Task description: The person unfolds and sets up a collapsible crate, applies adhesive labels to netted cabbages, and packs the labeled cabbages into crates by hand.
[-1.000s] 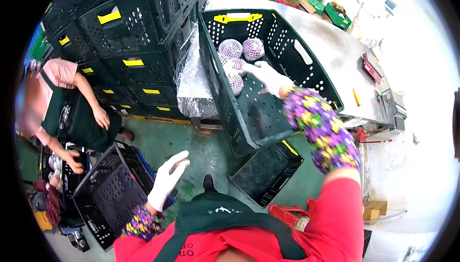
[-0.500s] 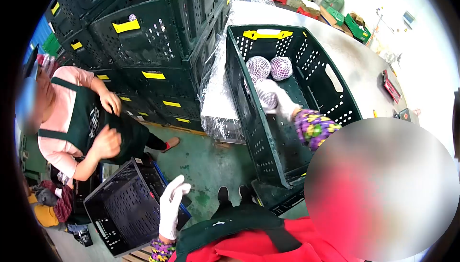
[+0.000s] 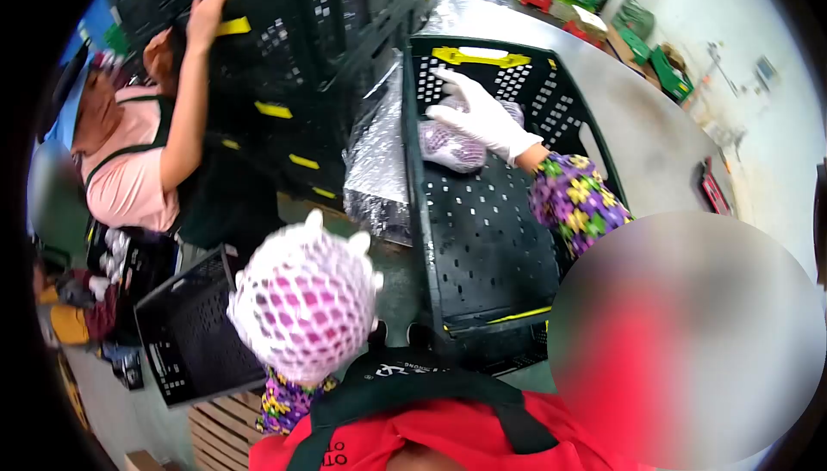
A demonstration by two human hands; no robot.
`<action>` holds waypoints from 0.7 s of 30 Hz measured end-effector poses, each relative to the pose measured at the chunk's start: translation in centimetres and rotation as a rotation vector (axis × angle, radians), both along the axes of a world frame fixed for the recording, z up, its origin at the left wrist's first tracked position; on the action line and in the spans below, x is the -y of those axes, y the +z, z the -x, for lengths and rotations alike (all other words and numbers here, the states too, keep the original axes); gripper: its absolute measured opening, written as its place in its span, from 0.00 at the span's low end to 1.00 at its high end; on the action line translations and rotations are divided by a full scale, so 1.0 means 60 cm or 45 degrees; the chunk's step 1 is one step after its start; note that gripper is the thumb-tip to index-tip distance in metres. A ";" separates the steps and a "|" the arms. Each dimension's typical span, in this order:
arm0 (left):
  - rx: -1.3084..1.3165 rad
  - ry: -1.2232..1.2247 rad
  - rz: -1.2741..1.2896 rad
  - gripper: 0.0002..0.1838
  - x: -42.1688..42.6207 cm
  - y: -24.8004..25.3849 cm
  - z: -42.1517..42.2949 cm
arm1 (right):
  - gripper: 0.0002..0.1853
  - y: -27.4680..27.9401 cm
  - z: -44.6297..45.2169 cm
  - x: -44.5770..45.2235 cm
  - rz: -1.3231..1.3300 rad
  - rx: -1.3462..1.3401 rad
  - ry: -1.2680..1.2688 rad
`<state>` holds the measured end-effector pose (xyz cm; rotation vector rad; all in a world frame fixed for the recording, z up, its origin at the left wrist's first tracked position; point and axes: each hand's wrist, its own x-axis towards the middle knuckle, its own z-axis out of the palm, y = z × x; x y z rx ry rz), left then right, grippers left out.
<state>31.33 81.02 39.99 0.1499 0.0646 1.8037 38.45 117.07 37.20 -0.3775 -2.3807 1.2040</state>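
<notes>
My left hand (image 3: 314, 219), in a white glove, is closed around a large round pinkish-purple fruit (image 3: 303, 303) in a white foam net. The fruit hides most of that hand; only fingertips show past its edge. My gloved right hand (image 3: 487, 122) is inside the dark green crate (image 3: 495, 243), fingers apart, over the netted fruits (image 3: 452, 145) at its far end. Nothing is held in it; whether it touches the fruit beneath I cannot tell. Part of that fruit is covered by the hand.
Stacked dark crates (image 3: 289, 135) stand at the left, where a co-worker (image 3: 138, 169) has a raised hand on a crate rim. A black crate (image 3: 198, 324) sits tilted near a wooden pallet (image 3: 224, 432). A grey table (image 3: 646, 126) lies beyond the green crate.
My left hand, empty before, now holds a netted fruit. My right hand has moved farther up the crate and let go of the fruit. The co-worker's arm has gone up to the stack.
</notes>
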 end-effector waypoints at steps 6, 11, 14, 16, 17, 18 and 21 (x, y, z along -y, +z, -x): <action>0.164 0.640 0.519 0.49 0.188 -0.031 -0.038 | 0.42 -0.329 -0.045 -0.064 -0.565 0.489 0.022; 0.278 1.142 0.919 0.31 0.360 -0.058 -0.076 | 0.40 -0.358 -0.087 -0.059 -0.648 0.859 -0.231; 0.367 1.347 0.902 0.30 0.431 -0.059 -0.063 | 0.38 -0.353 -0.133 -0.060 -0.590 0.875 -0.307; 0.381 1.458 0.829 0.28 0.466 -0.055 -0.035 | 0.37 -0.339 -0.163 -0.060 -0.524 0.862 -0.374; 0.323 1.516 0.800 0.26 0.499 -0.078 -0.013 | 0.36 -0.329 -0.173 -0.059 -0.476 0.835 -0.414; -0.540 1.663 1.178 0.24 0.557 -0.163 0.023 | 0.36 -0.313 -0.178 -0.051 -0.416 0.785 -0.463; 0.086 1.620 0.908 0.19 0.601 -0.139 0.087 | 0.34 -0.232 -0.160 -0.001 -0.194 0.485 -0.598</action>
